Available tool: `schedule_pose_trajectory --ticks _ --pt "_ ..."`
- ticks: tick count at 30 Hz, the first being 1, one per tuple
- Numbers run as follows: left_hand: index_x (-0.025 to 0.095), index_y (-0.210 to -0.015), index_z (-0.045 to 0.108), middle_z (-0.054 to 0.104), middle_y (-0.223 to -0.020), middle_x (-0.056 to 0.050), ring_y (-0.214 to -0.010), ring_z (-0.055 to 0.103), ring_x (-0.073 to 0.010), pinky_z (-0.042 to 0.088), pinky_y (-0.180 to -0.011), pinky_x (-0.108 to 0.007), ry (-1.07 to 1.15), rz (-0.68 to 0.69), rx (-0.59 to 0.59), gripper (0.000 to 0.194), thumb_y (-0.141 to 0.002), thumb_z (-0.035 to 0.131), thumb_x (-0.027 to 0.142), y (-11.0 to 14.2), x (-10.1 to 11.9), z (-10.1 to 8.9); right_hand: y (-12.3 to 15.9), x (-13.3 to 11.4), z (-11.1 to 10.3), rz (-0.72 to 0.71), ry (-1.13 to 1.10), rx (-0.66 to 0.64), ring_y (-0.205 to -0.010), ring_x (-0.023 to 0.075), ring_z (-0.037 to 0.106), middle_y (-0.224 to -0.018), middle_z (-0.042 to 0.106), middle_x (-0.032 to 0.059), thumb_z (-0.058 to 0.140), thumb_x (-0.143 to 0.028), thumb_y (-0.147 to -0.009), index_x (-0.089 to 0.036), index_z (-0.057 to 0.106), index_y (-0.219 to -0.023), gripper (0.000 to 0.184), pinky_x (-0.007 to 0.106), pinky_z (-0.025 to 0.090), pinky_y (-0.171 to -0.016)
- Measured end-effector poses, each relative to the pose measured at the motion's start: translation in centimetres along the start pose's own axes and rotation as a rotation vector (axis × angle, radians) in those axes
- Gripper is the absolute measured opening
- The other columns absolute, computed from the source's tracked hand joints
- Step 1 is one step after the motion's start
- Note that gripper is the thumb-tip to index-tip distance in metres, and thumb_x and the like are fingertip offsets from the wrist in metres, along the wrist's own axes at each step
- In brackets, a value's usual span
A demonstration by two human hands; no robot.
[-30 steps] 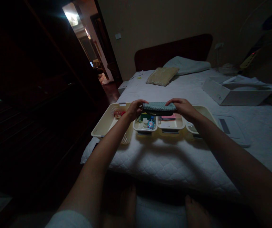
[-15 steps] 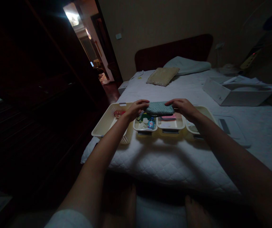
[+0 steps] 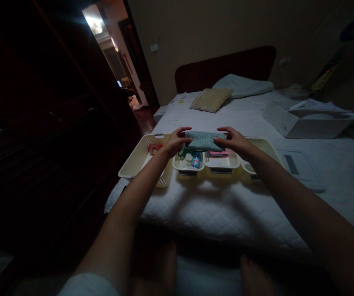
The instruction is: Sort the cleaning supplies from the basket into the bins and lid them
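Both of my hands hold a folded teal cloth (image 3: pixel 204 140) in the air above a row of small cream trays. My left hand (image 3: pixel 177 142) grips its left end and my right hand (image 3: pixel 234 142) grips its right end, fingers curled over the fabric. Under the cloth, the left small tray (image 3: pixel 185 165) holds a small blue bottle (image 3: pixel 196 160) and some pale items. In the middle small tray (image 3: pixel 222 161) lies something pink (image 3: pixel 218 153). A third small tray (image 3: pixel 251 168) is partly hidden by my right forearm.
A cream perforated basket (image 3: pixel 140 158) with a red item sits left of the trays on the white quilted bed (image 3: pixel 220 209). Two pillows lie by the headboard, an open white box (image 3: pixel 306 121) at right. Dark wardrobe at left; my bare feet below.
My hands have drawn closer together, so the cloth is bunched shorter and thicker between them. It stays above the same trays.
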State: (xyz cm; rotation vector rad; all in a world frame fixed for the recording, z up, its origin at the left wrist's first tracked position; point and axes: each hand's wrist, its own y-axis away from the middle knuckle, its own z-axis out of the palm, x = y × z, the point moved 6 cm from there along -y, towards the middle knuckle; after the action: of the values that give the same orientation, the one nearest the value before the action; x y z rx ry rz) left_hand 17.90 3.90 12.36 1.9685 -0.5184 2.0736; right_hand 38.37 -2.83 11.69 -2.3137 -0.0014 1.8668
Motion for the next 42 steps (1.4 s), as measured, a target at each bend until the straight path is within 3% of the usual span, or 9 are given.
schedule_pose_trajectory --ticks 7,14,25,32,37,42 --pt "0.014 -0.105 0.059 0.06 -0.08 0.001 -0.071 0.057 -0.0092 0.043 -0.066 -0.023 0.021 -0.024 0.033 0.049 -0.058 0.076 0.01 0.3 0.3 0.5 -0.4 0.3 0.1 -0.063 -0.035 -0.03 -0.071 0.014 0.055 -0.081 0.061 0.002 0.08 -0.035 -0.059 -0.015 0.061 -0.089 0.041 0.027 0.046 -0.066" --pt "0.014 -0.098 0.06 0.064 -0.088 -0.002 -0.075 0.061 -0.0109 0.046 -0.07 -0.026 -0.02 -0.098 -0.156 0.05 -0.054 0.084 0.02 0.3 -1.4 1.2 -0.6 0.2 -0.4 -0.1 -0.087 0.056 -0.068 0.0131 0.053 -0.075 0.057 -0.0002 0.081 -0.04 -0.053 -0.017 0.057 -0.086 0.047 0.026 0.044 -0.06" --pt "0.013 -0.088 0.06 0.064 -0.082 -0.001 -0.07 0.06 -0.0088 0.047 -0.071 -0.026 0.036 -0.002 0.015 0.044 -0.054 0.085 0.025 -0.4 -1.2 0.6 -0.4 0.7 -0.2 -0.074 -0.113 0.033 -0.07 0.013 0.056 -0.081 0.061 0.0019 0.083 -0.044 -0.054 -0.017 0.059 -0.087 0.049 0.025 0.048 -0.063" --pt "0.014 -0.087 0.06 0.063 -0.083 -0.001 -0.069 0.059 -0.0096 0.049 -0.069 -0.027 0.008 -0.105 0.026 0.038 -0.059 0.083 0.023 -0.5 -3.4 0.8 -0.4 4.0 0.5 0.099 -0.214 0.056 -0.064 0.0124 0.058 -0.077 0.064 0.0032 0.079 -0.03 -0.064 -0.016 0.063 -0.082 0.028 0.025 0.05 -0.059" --pt "0.015 -0.081 0.061 0.061 -0.076 0.0 -0.065 0.056 -0.0082 0.043 -0.062 -0.023 -0.083 -0.164 0.001 0.03 -0.059 0.081 0.017 -0.9 -4.9 2.7 -0.3 5.1 -1.9 0.213 -0.332 0.178 -0.064 0.0114 0.06 -0.075 0.064 0.0027 0.071 -0.013 -0.067 -0.015 0.061 -0.077 0.014 0.025 0.052 -0.064" --pt "0.015 -0.078 0.06 0.057 -0.072 0.003 -0.063 0.053 -0.0077 0.039 -0.059 -0.022 -0.117 -0.132 -0.054 0.03 -0.057 0.081 0.021 -1.9 -5.0 5.7 0.2 5.4 -5.9 0.176 -0.286 0.28 -0.065 0.0104 0.059 -0.074 0.063 0.0014 0.069 -0.014 -0.069 -0.016 0.06 -0.081 0.015 0.022 0.05 -0.059"
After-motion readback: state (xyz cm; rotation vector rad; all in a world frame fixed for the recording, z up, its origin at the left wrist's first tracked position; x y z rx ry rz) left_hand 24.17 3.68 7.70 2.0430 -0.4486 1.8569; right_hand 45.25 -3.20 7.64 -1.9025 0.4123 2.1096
